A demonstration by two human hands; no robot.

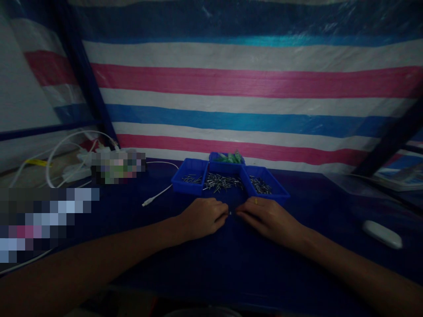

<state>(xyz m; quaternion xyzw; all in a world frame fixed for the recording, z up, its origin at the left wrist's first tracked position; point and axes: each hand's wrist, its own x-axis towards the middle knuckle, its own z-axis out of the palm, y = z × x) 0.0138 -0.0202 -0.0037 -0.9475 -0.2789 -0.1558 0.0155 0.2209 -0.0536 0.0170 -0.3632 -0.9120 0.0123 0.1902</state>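
My left hand (204,215) is closed in a pinch over the blue table. The light tip of a small metal piece (230,213) shows at its fingertips; the rest is hidden. Just to the right, my right hand (269,219), with a yellow ring, has its thumb and fingers pressed together. What they hold, if anything, is too small and dark to tell. Beyond both hands lies a loose pile of thin metal pins or screws (222,181). More such pieces lie in the left blue tray (188,187) and the right blue tray (279,189).
A third blue tray (226,166) with green-looking packets (234,157) stands behind the pile. A white cable plug (147,202) lies at left, a white rounded case (382,234) at right. Striped plastic sheeting (251,81) hangs behind the table.
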